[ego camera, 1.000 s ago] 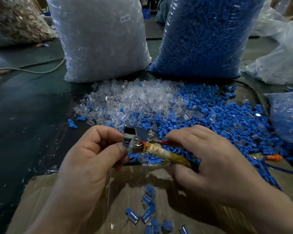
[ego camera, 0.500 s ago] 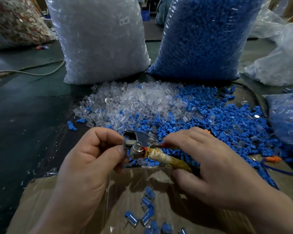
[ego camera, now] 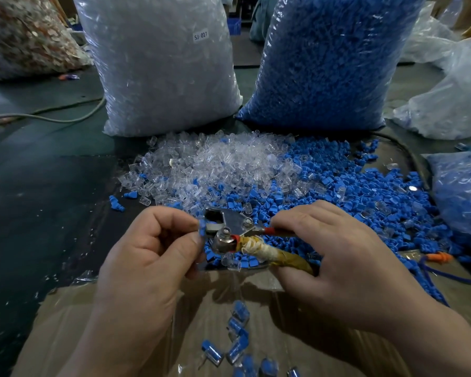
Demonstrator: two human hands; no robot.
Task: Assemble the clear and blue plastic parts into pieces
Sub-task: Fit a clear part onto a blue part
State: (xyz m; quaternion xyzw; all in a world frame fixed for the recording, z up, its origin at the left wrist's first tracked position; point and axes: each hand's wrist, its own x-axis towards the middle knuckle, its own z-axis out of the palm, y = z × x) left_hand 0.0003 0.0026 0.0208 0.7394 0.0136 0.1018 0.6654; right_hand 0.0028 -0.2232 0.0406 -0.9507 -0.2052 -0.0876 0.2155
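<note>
The left hand (ego camera: 147, 257) pinches a small blue part (ego camera: 201, 227) between thumb and curled forefinger, holding it against the metal head of a tool (ego camera: 230, 229). The right hand (ego camera: 337, 257) grips the tool's handles, fingers curled over a red one and a thicker one wrapped in yellowed tape. Both hands hover just above the near edge of a loose heap on a dark table (ego camera: 38, 186): clear parts (ego camera: 215, 164) to the left and middle, blue parts (ego camera: 359, 191) to the right, the two mixed where they meet. Below the hands lies a sheet of cardboard (ego camera: 65, 336) with several joined blue-and-clear pieces (ego camera: 238, 330) scattered on it. Behind the heap stand a large clear bag (ego camera: 161, 72) of clear parts and, beside it, a blue bag (ego camera: 324, 58) of blue parts.
</note>
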